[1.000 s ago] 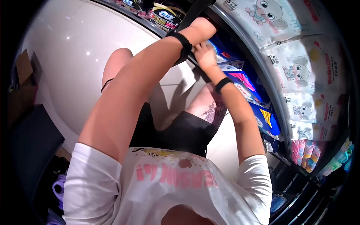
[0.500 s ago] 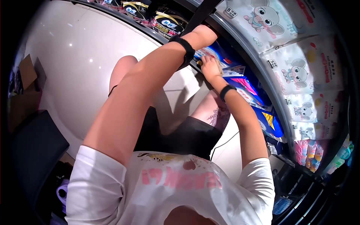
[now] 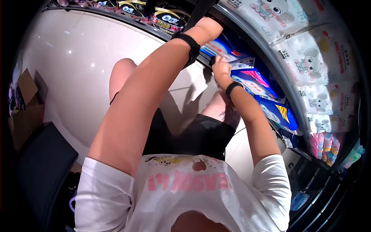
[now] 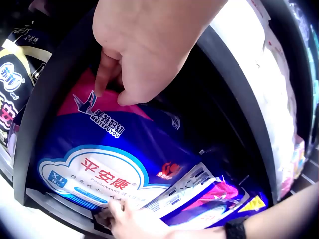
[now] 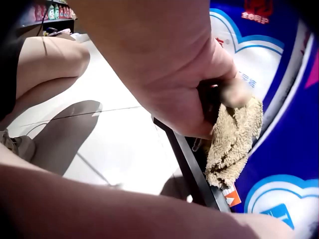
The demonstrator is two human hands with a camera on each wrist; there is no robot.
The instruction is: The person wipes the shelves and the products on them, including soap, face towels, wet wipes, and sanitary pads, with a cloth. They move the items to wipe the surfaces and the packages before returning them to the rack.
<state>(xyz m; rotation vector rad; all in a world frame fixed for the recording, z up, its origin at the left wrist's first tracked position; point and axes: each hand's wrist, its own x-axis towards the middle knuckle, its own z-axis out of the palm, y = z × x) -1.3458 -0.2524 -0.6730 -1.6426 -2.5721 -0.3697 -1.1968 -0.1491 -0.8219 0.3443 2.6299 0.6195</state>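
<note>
My left hand (image 4: 139, 50) reaches into a low shelf, its fingers curled down onto the pink top of a big blue pack (image 4: 99, 174) with a white cloud label. In the head view the left hand (image 3: 210, 25) is high on the shelf and the blue pack (image 3: 228, 48) lies just below it. My right hand (image 5: 189, 89) grips a tan cloth (image 5: 232, 139) and holds it against the black shelf edge (image 5: 187, 159) in front of the blue pack (image 5: 279, 59). The right hand (image 3: 221, 67) is also seen at the shelf's front lip, right hand (image 4: 124, 221) below the label.
More blue and pink packs (image 3: 270, 108) lie along the same shelf. White packs with a mouse picture (image 3: 309, 65) fill the shelf above, dark packs (image 3: 168, 19) the bay to the left. Glossy floor (image 3: 77, 58), a cardboard box (image 3: 25, 81) and a black seat (image 3: 38, 166) are behind me.
My right hand with the cloth has shifted a little along the shelf's front edge. The left hand has stayed on the blue pack's top.
</note>
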